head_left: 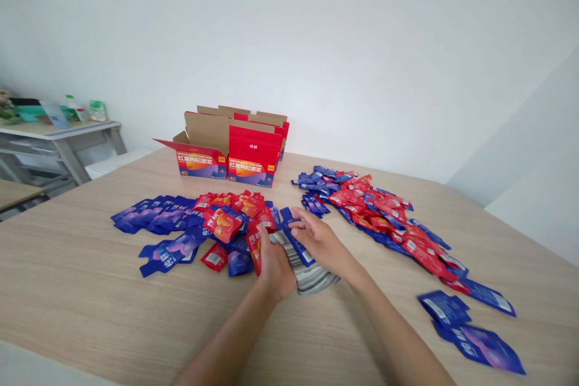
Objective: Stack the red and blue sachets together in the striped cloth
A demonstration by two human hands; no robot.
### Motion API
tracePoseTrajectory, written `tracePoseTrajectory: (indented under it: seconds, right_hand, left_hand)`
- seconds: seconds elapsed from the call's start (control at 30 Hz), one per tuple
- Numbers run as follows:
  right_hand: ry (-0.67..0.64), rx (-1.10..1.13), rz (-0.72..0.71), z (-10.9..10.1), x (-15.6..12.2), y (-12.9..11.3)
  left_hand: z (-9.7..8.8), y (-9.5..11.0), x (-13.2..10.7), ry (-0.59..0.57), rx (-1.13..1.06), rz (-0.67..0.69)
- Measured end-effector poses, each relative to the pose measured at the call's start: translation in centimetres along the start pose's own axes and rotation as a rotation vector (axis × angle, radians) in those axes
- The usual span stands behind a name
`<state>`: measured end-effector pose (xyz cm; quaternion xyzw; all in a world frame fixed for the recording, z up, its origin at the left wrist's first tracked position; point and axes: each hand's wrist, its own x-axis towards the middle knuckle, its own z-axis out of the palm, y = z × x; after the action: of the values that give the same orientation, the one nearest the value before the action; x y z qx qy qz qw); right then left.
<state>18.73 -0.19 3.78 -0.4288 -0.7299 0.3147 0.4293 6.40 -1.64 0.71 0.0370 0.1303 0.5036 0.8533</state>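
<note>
My left hand (277,268) is closed on a grey-and-white striped piece (312,274) that looks like a folded cloth. Across that cloth lies a blue pouch (298,241), pinched by the fingers of my right hand (323,244). A red pouch (254,247) shows right beside my left fingers; whether they touch it, I cannot tell. Left of my hands spreads a loose pile of red pouches (222,224) and blue pouches (169,253). To the right stretches a longer mixed heap of red and blue pouches (380,208).
Several open red and blue cartons (251,160) stand at the back of the wooden table (113,307), flaps up. Two blue pouches (482,344) lie apart at front right. A white wall (362,60) rises behind. A side table (58,132) at left carries a cup and bottles.
</note>
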Motion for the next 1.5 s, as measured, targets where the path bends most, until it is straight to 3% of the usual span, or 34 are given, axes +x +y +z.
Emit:
tracePoseTrajectory:
  seconds: [0.17,0.27,0.4,0.5,0.6,0.7,0.93,1.07,1.33,1.5]
  right_hand:
    - [0.026,-0.630,-0.231,0.6,-0.4,-0.6]
    - [0.097,-0.899,-0.231,1.4,-0.6,-0.8]
    - [0.257,-1.043,-0.153,2.1,-0.6,0.0]
    - [0.299,-1.045,-0.092,1.9,-0.4,1.1]
    - [0.211,-0.936,-0.110,1.5,-0.3,2.0]
    - [0.113,-0.864,-0.189,1.3,-0.3,2.1]
    - [-0.088,-0.837,-0.323,2.1,-1.6,-1.0]
    - [-0.116,-0.950,-0.374,2.5,-1.8,-2.2]
    - [0.036,-0.907,-0.388,1.5,-0.4,-0.2]
    - [-0.059,-0.898,-0.369,0.7,-0.4,-0.1]
  left_hand:
    - [0.1,0.8,-0.1,0.003,-0.042,-0.045]
    - [-0.1,0.7,-0.1,-0.028,-0.035,-0.061]
    - [-0.8,0.3,0.0,-0.098,-0.031,-0.082]
    - [-1.1,0.3,0.2,-0.179,-0.047,-0.094]
    - [-1.1,0.5,0.3,-0.214,-0.078,-0.104]
    - [-0.7,1.1,0.3,-0.177,-0.092,-0.086]
    - [-0.8,3.8,0.2,-0.152,-0.089,0.017]
    - [-1.1,4.6,0.4,-0.141,-0.072,0.083]
    - [-0.3,1.7,0.0,-0.128,-0.026,-0.051]
    - [-0.6,1.0,0.2,-0.113,-0.005,-0.088]
